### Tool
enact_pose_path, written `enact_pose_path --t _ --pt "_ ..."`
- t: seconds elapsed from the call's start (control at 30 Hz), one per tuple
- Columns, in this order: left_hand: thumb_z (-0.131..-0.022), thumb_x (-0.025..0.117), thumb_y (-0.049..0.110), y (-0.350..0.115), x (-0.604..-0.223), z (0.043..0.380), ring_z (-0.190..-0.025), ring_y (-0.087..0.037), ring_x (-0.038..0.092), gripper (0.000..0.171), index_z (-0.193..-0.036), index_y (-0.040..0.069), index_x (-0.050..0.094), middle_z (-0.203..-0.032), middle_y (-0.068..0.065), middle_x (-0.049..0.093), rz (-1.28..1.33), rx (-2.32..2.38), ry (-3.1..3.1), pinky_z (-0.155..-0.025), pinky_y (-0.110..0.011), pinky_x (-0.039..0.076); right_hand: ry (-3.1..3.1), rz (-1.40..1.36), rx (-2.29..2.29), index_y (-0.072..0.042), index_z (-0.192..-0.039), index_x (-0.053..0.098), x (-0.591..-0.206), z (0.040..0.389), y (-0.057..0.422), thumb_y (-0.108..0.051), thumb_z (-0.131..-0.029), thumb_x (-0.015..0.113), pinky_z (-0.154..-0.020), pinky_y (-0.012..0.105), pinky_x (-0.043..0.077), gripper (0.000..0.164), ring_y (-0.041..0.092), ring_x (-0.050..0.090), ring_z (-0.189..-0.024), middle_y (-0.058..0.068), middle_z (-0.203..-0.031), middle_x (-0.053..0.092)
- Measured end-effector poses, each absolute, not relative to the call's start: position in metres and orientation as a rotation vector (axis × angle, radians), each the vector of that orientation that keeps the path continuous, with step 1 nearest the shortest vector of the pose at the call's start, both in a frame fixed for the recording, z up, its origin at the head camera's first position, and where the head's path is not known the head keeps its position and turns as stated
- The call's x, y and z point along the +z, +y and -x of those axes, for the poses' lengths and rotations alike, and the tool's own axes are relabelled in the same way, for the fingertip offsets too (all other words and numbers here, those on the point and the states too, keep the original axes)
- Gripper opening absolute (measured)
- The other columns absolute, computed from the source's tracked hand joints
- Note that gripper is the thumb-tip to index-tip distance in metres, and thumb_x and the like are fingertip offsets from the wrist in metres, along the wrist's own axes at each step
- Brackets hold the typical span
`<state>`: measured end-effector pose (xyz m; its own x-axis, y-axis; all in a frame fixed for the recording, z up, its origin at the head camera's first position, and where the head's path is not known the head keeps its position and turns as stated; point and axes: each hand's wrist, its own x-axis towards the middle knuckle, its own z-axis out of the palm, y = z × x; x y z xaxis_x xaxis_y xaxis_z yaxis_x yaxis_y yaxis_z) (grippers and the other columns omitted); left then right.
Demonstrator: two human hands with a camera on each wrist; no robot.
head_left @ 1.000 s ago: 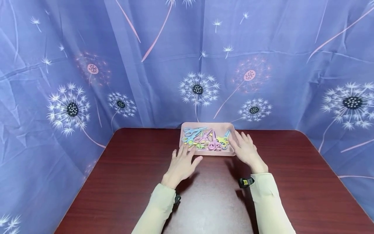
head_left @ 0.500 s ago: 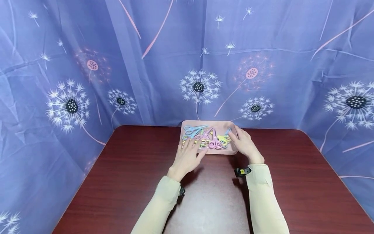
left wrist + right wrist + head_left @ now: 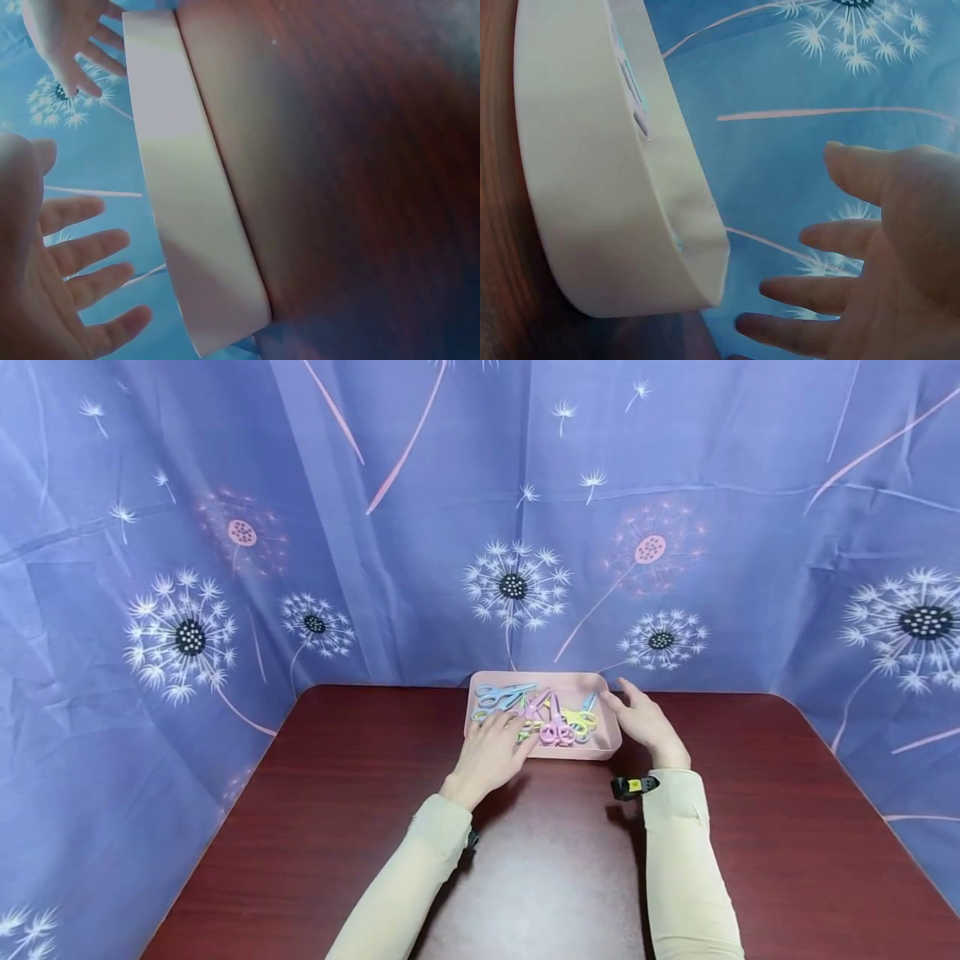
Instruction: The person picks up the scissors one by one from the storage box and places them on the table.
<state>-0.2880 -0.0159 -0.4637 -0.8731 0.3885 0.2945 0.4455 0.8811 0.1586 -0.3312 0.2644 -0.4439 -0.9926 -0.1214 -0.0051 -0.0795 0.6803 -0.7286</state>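
A shallow pale pink tray [image 3: 581, 684] stands near the far edge of the table, holding several pairs of scissors. Blue scissors [image 3: 497, 695] lie at its left, pink-purple scissors [image 3: 557, 731] in the middle and yellow scissors [image 3: 582, 719] to the right. Over the tray's front left part hovers my left hand [image 3: 495, 753], its fingers loosely spread; the left wrist view shows this hand [image 3: 56, 281] holding nothing. Beside the tray's right end is my right hand [image 3: 651, 727], relaxed and without anything in it. The right wrist view shows a gap between the hand [image 3: 900, 255] and the tray wall [image 3: 592, 172].
The dark red wooden table [image 3: 360, 760] spreads out around the tray. A blue curtain [image 3: 420, 568] with dandelion prints hangs right behind the tray and along both sides. Each wrist wears a black strap, such as the right wristband [image 3: 633, 787].
My left hand has moved rightward and forward, from the tray's front edge to over its front left part. The right hand has shifted slightly outward from the tray's right side.
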Motion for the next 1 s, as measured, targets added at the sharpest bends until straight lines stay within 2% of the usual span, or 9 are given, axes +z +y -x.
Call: enact_pose_path --t 0.13,0.33,0.43,0.57,0.7,0.83,1.0 --pt "-0.102 0.035 0.052 -0.014 -0.462 0.293 -0.129 -0.025 0.047 0.052 -0.134 0.018 0.059 -0.133 -0.003 0.057 0.621 -0.303 -2.820 -0.101 -0.052 0.036 2.844 0.170 -1.229 0.004 -0.151 0.024 -0.453 0.338 0.267 -0.056 -0.100 0.039 -0.105 0.058 0.031 0.080 0.047 0.036 -0.133 0.033 -0.145 0.038" --pt "-0.103 0.026 0.053 -0.011 -0.460 0.301 -0.129 -0.026 0.048 0.059 -0.136 0.016 0.057 -0.135 -0.004 0.057 0.635 -0.306 -2.874 -0.100 -0.052 0.037 2.850 0.122 -1.303 0.010 -0.144 0.036 -0.467 0.343 0.267 -0.026 -0.104 0.046 -0.101 0.054 0.038 0.055 0.046 0.048 -0.123 0.033 -0.135 0.049" --pt "-0.103 0.029 0.052 -0.012 -0.460 0.305 -0.128 -0.027 0.050 0.057 -0.135 0.015 0.058 -0.134 -0.006 0.058 0.634 -0.308 -2.881 -0.100 -0.052 0.039 2.849 0.103 -1.335 0.011 -0.141 0.040 -0.469 0.345 0.267 -0.021 -0.103 0.047 -0.101 0.054 0.038 0.050 0.045 0.049 -0.122 0.032 -0.134 0.050" --pt "-0.103 0.040 0.045 -0.013 -0.461 0.312 -0.121 -0.026 0.055 0.047 -0.132 0.015 0.061 -0.128 -0.006 0.063 0.641 -0.302 -2.868 -0.098 -0.050 0.042 2.814 0.068 -1.337 0.010 -0.141 0.042 -0.470 0.346 0.267 -0.021 -0.104 0.045 -0.101 0.054 0.038 0.049 0.044 0.047 -0.125 0.030 -0.137 0.049" --pt "-0.100 0.051 0.036 -0.016 -0.464 0.318 -0.108 -0.026 0.062 0.035 -0.122 0.015 0.067 -0.115 -0.006 0.067 0.649 -0.281 -2.845 -0.088 -0.046 0.048 2.802 0.021 -1.308 0.007 -0.139 0.047 -0.471 0.346 0.268 -0.022 -0.104 0.044 -0.099 0.054 0.040 0.046 0.043 0.048 -0.124 0.028 -0.137 0.049" --pt "-0.097 0.054 0.032 -0.017 -0.466 0.322 -0.095 -0.025 0.066 0.022 -0.101 0.016 0.069 -0.100 -0.005 0.069 0.644 -0.284 -2.839 -0.077 -0.044 0.051 2.818 -0.007 -1.290 0.005 -0.137 0.050 -0.473 0.346 0.269 -0.024 -0.103 0.046 -0.099 0.054 0.040 0.045 0.042 0.049 -0.124 0.027 -0.136 0.051" --pt "-0.096 0.056 0.033 -0.014 -0.460 0.327 -0.087 -0.025 0.065 0.022 -0.082 0.018 0.064 -0.088 -0.003 0.069 0.606 -0.268 -2.870 -0.073 -0.043 0.050 2.839 -0.042 -1.270 0.004 -0.135 0.054 -0.474 0.347 0.269 -0.025 -0.102 0.048 -0.097 0.053 0.041 0.044 0.042 0.050 -0.122 0.026 -0.134 0.054"
